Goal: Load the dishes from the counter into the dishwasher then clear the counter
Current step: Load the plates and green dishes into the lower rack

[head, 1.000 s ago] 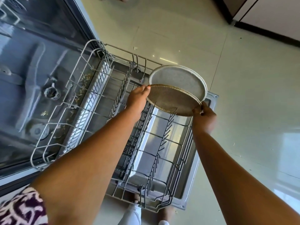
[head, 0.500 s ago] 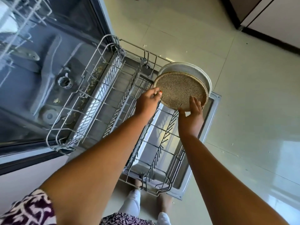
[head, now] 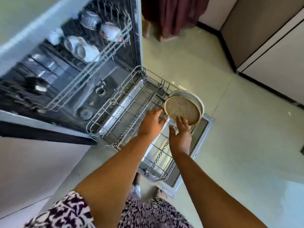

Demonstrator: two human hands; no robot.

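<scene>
- Right now my left hand (head: 152, 123) is spread loosely over the pulled-out lower rack (head: 125, 112), fingers apart and holding nothing; the fingertips reach toward the left edge of the speckled plate (head: 181, 109), though motion blur keeps me from telling whether they actually touch it.
- My right hand (head: 180, 135) is open too, palm facing down and fingers pointing forward, with the fingertips at the plate's lower rim; it grips nothing.
- That speckled plate stands tilted on edge at the far right end of the rack, brown face toward me.
- Just behind it, touching or nearly so, stands a pale plate (head: 198, 100), of which only the upper right rim shows.
- Both plates sit above the open dishwasher door (head: 203, 134), which lies flat under the rack.
- Up in the machine, the upper rack (head: 92, 51) already holds several cups and bowls, all blurred.
- Farther across the tiled floor (head: 230, 145), a dark red skirt (head: 174, 14) and someone's feet show beside the dishwasher.
</scene>
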